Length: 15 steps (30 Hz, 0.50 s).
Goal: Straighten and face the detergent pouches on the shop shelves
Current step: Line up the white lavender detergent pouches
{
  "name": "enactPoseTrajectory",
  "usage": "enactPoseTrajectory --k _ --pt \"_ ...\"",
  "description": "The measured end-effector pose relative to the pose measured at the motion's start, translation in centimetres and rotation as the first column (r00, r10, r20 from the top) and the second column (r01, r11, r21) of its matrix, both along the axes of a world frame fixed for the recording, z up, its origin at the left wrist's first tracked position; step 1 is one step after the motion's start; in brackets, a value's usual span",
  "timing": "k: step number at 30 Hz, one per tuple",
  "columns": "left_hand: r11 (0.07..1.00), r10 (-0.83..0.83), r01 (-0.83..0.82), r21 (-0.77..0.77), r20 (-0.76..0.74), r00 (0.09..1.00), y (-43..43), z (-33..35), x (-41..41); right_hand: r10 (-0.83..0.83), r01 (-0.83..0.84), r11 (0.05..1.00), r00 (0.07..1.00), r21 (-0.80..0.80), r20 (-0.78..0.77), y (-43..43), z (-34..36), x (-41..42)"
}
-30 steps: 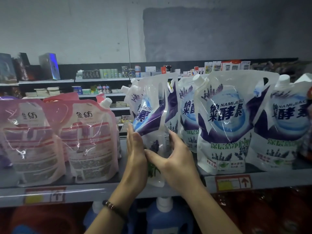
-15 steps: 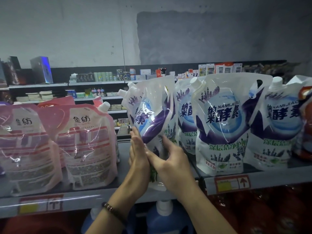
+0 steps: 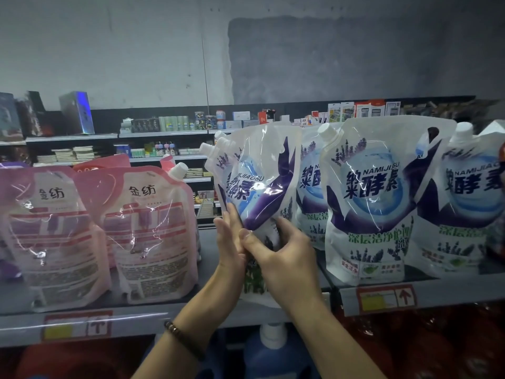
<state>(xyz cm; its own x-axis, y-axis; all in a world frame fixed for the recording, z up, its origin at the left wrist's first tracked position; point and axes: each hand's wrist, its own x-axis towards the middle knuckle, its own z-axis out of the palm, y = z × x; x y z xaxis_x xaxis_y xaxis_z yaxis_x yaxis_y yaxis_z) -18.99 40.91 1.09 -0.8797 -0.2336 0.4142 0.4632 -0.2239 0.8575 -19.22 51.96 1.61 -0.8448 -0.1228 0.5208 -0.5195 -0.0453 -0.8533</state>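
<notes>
Grey shop shelving under a bare concrete wall frames the scene, with more stocked racks behind. At centre, the left hand lies flat with fingers extended against the left flank of a white-and-purple detergent pouch, while the right hand wraps its lower front, thumb pressing the film. The pouch stands at the shelf's front edge, turned so its label faces toward nine o'clock rather than out. To finish the step well, the hands would best rotate the base clockwise until the label squares with the neighbouring pouch at three o'clock, keeping the bottom gusset flat so it stands alone. Further white pouches fill the row at three o'clock, their spouts capped. At nine o'clock, two pink pouches lean slightly, liquid bulging their lower halves. Blue bottles sit at six o'clock below.
</notes>
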Motion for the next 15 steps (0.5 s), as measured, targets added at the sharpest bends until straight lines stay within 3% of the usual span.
enactPoseTrajectory --k 2,9,13,15 --pt "0.998 0.029 -0.028 -0.056 0.033 0.999 0.1 0.3 -0.2 -0.030 0.030 1.000 1.000 -0.001 0.007 -0.2 0.0 -0.1" --pt "1.000 0.018 -0.018 -0.008 0.030 0.999 -0.6 0.9 0.1 -0.119 0.121 0.989 0.993 -0.083 0.025 -0.6 0.2 -0.7" --pt "0.962 0.089 -0.080 -0.262 0.024 0.996 -3.1 -0.4 0.9 -0.201 0.203 0.975 0.979 -0.089 0.028 -0.7 -0.2 -1.1" --pt "0.946 0.160 -0.147 -0.287 0.023 0.987 -4.2 -0.6 0.5 -0.229 0.229 0.970 0.973 -0.080 0.013 -0.7 -0.3 -1.2"
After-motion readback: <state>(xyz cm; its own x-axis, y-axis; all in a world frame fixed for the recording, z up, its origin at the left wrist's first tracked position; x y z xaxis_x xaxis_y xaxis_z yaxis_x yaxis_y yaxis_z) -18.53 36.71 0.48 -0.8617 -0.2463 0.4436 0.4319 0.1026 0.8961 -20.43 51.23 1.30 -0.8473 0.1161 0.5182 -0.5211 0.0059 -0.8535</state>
